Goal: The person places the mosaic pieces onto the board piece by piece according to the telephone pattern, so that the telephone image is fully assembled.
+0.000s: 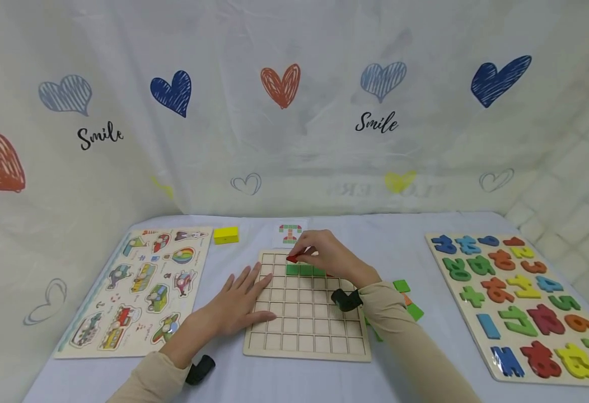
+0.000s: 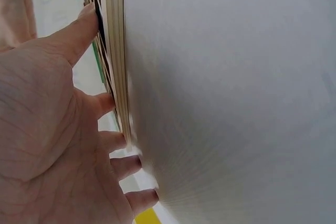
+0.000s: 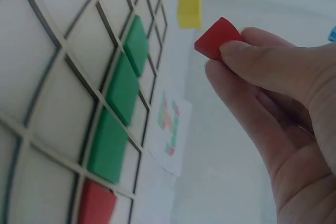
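Note:
My right hand (image 1: 325,254) pinches a red tile (image 3: 218,38) between thumb and fingers, held above the wooden grid board (image 1: 299,324) near its far edge. Three green tiles (image 3: 122,90) lie in a row in the board's cells, with a red tile (image 3: 97,203) at one end of the row. My left hand (image 1: 241,299) rests with spread, straight fingers over the board's left edge; in the left wrist view its thumb and fingertips lie along the board's side (image 2: 116,51). Behind the board lies a small pattern card (image 1: 290,232) with a red and green figure.
A yellow block (image 1: 226,235) stands behind the board on the left. Loose green tiles (image 1: 414,311) lie right of the board, partly behind my right sleeve. A picture puzzle board (image 1: 138,291) lies at left and a letter-and-number puzzle board (image 1: 521,302) at right. A printed curtain hangs behind.

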Demonstrator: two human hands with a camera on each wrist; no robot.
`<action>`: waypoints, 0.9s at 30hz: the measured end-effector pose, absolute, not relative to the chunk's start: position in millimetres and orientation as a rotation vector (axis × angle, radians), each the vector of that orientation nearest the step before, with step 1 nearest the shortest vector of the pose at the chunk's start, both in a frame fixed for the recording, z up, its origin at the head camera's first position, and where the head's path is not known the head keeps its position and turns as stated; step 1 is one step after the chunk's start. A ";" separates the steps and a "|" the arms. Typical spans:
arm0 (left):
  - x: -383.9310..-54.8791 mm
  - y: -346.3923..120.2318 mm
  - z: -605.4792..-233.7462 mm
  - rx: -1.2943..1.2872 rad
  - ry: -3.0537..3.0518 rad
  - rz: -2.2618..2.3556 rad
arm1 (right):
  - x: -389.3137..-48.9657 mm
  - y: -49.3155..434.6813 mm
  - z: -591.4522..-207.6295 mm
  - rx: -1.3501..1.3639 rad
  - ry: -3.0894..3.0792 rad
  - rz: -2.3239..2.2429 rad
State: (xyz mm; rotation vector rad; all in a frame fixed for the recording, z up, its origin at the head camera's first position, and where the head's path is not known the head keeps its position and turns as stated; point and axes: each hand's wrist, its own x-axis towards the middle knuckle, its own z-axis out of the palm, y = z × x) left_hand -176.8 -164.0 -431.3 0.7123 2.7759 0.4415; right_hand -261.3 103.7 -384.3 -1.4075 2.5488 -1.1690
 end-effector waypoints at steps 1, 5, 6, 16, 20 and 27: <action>-176.1 -164.0 -430.0 0.716 2.777 0.444 | -261.6 100.3 -386.9 -1.416 2.551 -1.169; -174.3 -163.8 -424.7 0.718 2.770 0.449 | -263.2 89.0 -395.2 -1.435 2.537 -1.143; -173.8 -163.6 -423.3 0.717 2.768 0.451 | -263.7 86.7 -397.1 -1.436 2.530 -1.129; -172.5 -163.7 -424.6 0.755 2.764 0.487 | -261.9 77.5 -403.2 -1.460 2.611 -1.006; -174.7 -164.5 -429.1 0.753 2.771 0.472 | -262.5 76.8 -403.3 -1.492 2.620 -0.960; -178.0 -165.7 -436.8 0.728 2.794 0.423 | -265.0 72.4 -406.2 -1.508 2.627 -0.896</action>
